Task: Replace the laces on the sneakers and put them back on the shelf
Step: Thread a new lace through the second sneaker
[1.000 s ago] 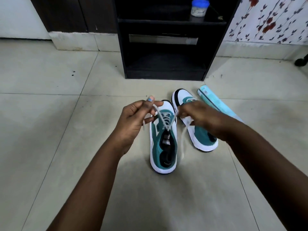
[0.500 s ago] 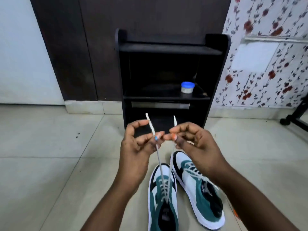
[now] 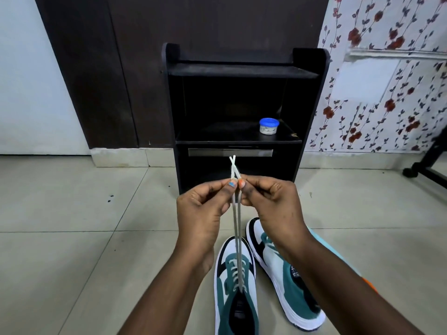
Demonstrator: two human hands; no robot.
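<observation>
Two white/teal/black sneakers on tile floor, toes toward shelf. Left sneaker [image 3: 235, 284]: white lace [image 3: 235, 228] threaded thru eyelets, both ends pulled up taut, side by side, tips crossing in an X. Right sneaker [image 3: 287, 276] just beside it, angled a bit, laced. Black shelf unit [image 3: 242, 71] stands behind, near the wall.

sneakers [image 3: 235, 286] teal-white-black | lace [image 3: 236, 226] white | shelf [image 3: 242, 71] black | tub lid [image 3: 269, 122] blue
</observation>
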